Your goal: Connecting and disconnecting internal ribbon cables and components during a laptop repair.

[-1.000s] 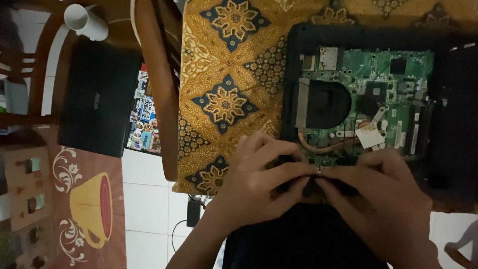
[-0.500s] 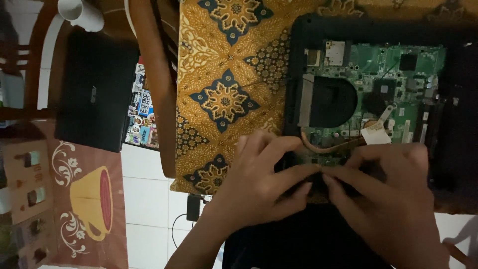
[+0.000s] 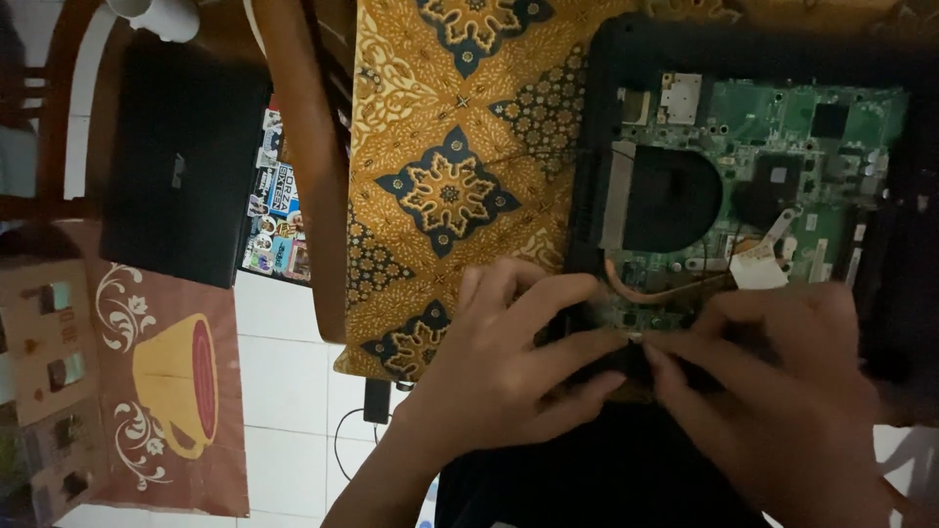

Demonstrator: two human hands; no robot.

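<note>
Our left hand (image 3: 499, 367) and right hand (image 3: 773, 391) crowd the near edge of the opened laptop (image 3: 743, 196), fingertips touching; no gap between them. Board beyond is open from above, though the fan (image 3: 675, 200) and copper pipe (image 3: 665, 290) sit just past our fingers. Patterned cloth (image 3: 450, 176) to the left lies bare. Right edge looks dark, probably blocked.

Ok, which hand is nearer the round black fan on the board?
Left, by a small margin. The left hand lies below the fan, fingers reaching in at the board's near edge. The right hand sits further below and to the fan's right.
</note>
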